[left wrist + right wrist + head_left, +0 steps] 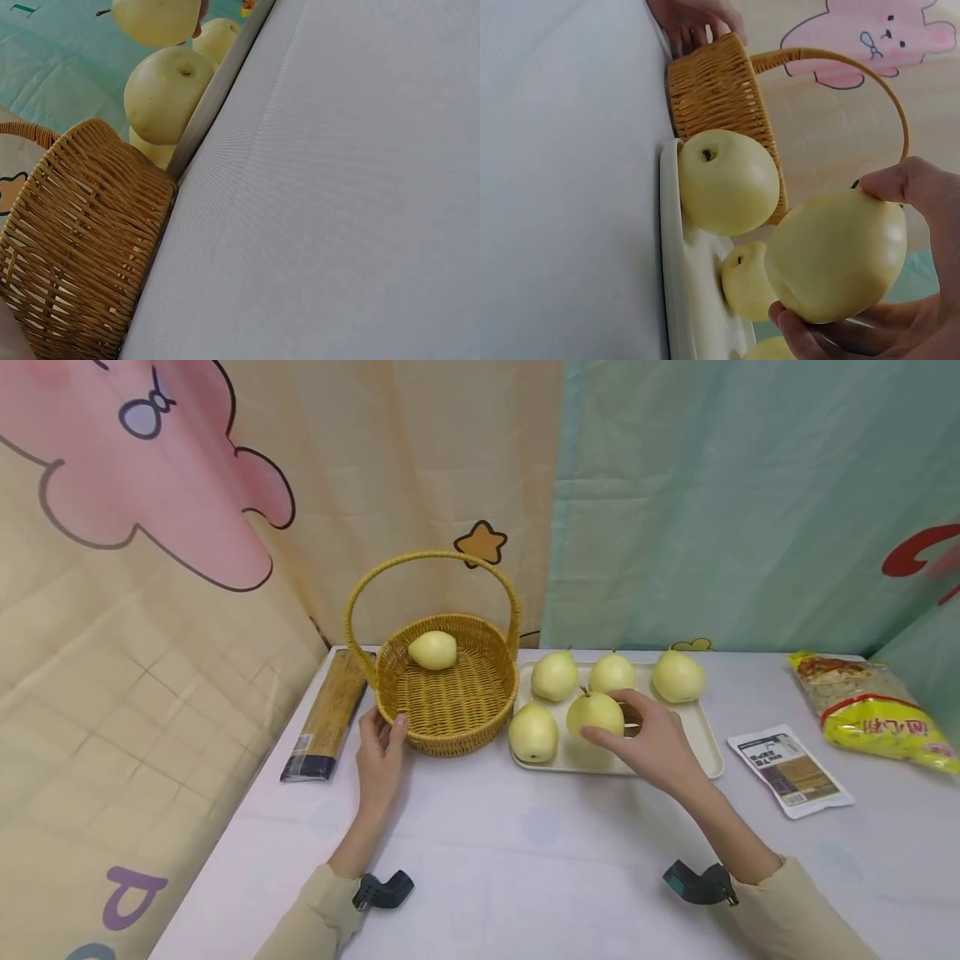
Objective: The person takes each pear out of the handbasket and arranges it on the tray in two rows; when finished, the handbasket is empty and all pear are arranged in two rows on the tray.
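Observation:
My right hand [656, 743] holds a pale yellow-green pear [595, 714] between thumb and fingers, raised over the white tray [708, 747]. In the right wrist view the pear's stem [855, 183] shows beside the thumb. Several more pears stand on the tray, one [534, 733] at its front left corner close to the basket. My left hand [380, 764] grips the front left rim of the wicker basket [457, 742], thumb over the edge and fingers against the outer wall. Inside the basket a single pear [432, 650] lies on its side near the back.
Left of the basket lies a flat pack of brown noodles [326, 714] with a dark end. On the right are a white printed pouch [790, 771] and a yellow food bag [873, 710]. Printed curtains [720, 510] hang behind the table, and the basket's tall handle [431, 554] arches upward.

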The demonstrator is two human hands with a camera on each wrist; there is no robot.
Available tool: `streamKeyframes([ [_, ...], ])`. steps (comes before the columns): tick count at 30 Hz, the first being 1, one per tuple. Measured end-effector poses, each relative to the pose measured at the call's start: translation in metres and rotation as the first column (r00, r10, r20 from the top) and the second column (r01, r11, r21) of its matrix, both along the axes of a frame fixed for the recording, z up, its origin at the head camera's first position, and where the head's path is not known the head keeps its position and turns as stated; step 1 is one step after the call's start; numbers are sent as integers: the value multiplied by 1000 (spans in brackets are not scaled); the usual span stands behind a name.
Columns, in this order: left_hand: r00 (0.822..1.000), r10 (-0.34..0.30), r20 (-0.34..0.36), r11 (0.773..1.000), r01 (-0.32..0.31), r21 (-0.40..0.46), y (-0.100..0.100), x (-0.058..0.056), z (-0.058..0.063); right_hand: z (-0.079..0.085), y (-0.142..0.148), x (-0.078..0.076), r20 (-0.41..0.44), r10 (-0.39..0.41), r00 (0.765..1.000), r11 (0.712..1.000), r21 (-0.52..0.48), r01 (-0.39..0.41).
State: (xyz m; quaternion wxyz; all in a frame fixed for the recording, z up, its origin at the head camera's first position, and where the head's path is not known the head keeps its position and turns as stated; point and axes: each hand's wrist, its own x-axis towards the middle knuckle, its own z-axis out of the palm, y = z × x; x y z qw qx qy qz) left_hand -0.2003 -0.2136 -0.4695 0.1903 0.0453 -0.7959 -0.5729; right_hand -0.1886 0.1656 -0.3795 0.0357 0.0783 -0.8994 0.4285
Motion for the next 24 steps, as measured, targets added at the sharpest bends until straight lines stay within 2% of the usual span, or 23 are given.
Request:
streamKeyframes([
  [6, 1000, -14, 4, 1000, 14, 13, -1, 0, 0, -6, 12, -6, 104, -29, 994, 995, 95, 19],
  [13, 1000, -23, -1, 999, 23, 30, -2, 1, 1, -17, 22, -18, 218, -4, 976, 993, 120, -23],
  [20, 1000, -22, -13, 1000, 22, 17, -2, 0, 1, -16, 29, -19, 169, 38, 985, 980, 185, -70],
  [24, 1000, -28, -8, 999, 28, 22, -1, 2, 3, -15, 29, -19, 151, 30, 988, 979, 197, -59],
])
